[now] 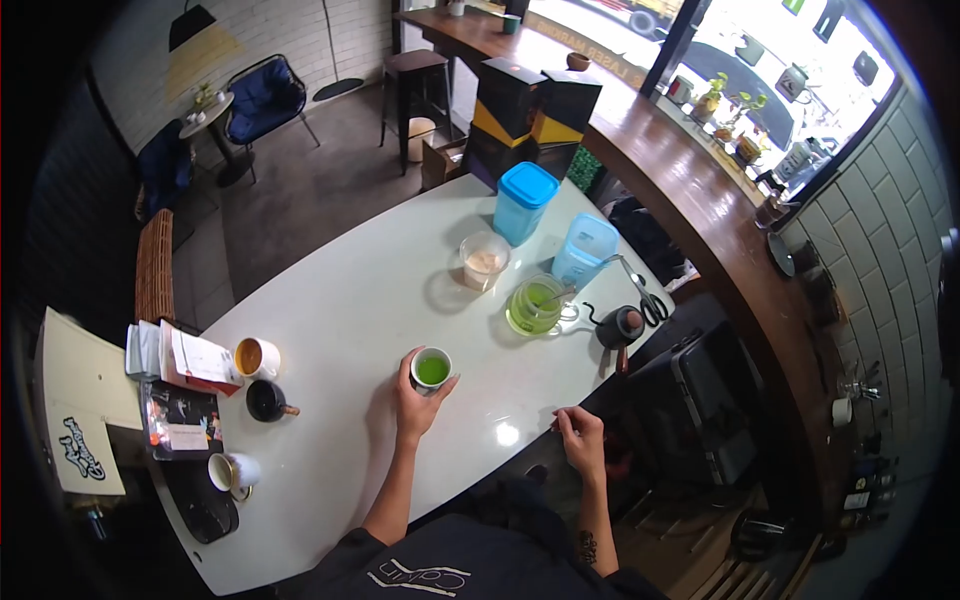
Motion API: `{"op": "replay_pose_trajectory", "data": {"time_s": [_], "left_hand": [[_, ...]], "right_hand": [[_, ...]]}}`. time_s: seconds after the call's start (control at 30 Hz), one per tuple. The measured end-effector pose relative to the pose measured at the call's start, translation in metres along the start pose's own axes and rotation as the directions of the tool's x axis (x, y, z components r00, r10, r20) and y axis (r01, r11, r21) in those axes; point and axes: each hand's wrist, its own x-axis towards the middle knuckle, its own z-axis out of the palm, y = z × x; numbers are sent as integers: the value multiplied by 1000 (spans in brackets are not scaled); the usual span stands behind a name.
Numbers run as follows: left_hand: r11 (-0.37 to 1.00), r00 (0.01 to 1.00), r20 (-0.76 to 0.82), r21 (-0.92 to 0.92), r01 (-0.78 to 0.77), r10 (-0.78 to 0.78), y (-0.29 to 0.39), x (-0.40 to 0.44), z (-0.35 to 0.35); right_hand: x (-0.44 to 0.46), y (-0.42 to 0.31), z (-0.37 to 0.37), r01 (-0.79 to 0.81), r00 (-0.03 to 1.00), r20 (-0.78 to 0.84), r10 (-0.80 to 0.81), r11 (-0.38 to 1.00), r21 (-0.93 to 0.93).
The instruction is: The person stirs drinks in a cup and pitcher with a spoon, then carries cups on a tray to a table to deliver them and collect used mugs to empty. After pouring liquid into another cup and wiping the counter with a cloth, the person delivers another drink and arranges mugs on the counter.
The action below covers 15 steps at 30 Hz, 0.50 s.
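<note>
Cup (431, 373) clasped in L hand (414, 404), R hand (582, 438) half-curled, hold unclear; white tbl (335, 325), gray flr (300, 200) behind.

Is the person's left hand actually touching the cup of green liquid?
Touching. The head view shows the left hand wrapped around the cup of green liquid, its fingers against one side and the thumb opposite.

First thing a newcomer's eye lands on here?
Probably the bright green drink in the cup held by the left hand, mid-frame against the white table. Next, the bright blue lidded container toward the table's far end, with tall black-and-yellow boxes just behind it.
</note>
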Motion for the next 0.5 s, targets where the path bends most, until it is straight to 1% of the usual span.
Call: {"op": "replay_pose_trajectory", "data": {"time_s": [0.03, 0.07, 0.13, 0.2, 0.27, 0.3, 0.33, 0.4, 0.47, 0.5], "left_hand": [[999, 999, 45, 32, -27, 26, -9, 1, 0], [999, 998, 52, 22, -39, 38, -9, 2, 1], [985, 999, 14, -171, -26, 29, -7, 2, 4], [984, 997, 37, -170, -55, 62, -8, -2, -1], [982, 991, 60, -157, -106, 117, -5, -6, -7], [976, 992, 74, -200, -85, 102, 4, -9, -11], [967, 994, 34, -237, -96, 107, 10, -13, -11], [935, 997, -49, -346, -80, 68, 27, -24, -8], [926, 995, -85, -369, -78, 50, 45, -37, -1], [922, 990, -137, -376, -94, 45, 72, -49, 8]], "right_hand": [[-3, 4, -1, 7, 1000, 10, -7, 1000, -6], [-5, 6, -3, 13, 1000, -5, -13, 1000, -9], [-12, 8, -8, 20, 1000, 5, -21, 1000, 20], [-24, 5, -20, 5, 999, -38, -5, 1000, 15], [-41, 5, -36, -10, 994, -109, 15, 999, 48], [-52, 10, -45, -16, 989, -143, 23, 999, 52], [-66, 17, -56, -28, 982, -186, 42, 997, 75], [-98, 29, -78, -49, 957, -278, 78, 993, 111], [-140, 40, -99, -77, 922, -371, 110, 992, 100], [-165, 46, -109, -93, 895, -423, 144, 986, 139]]}}
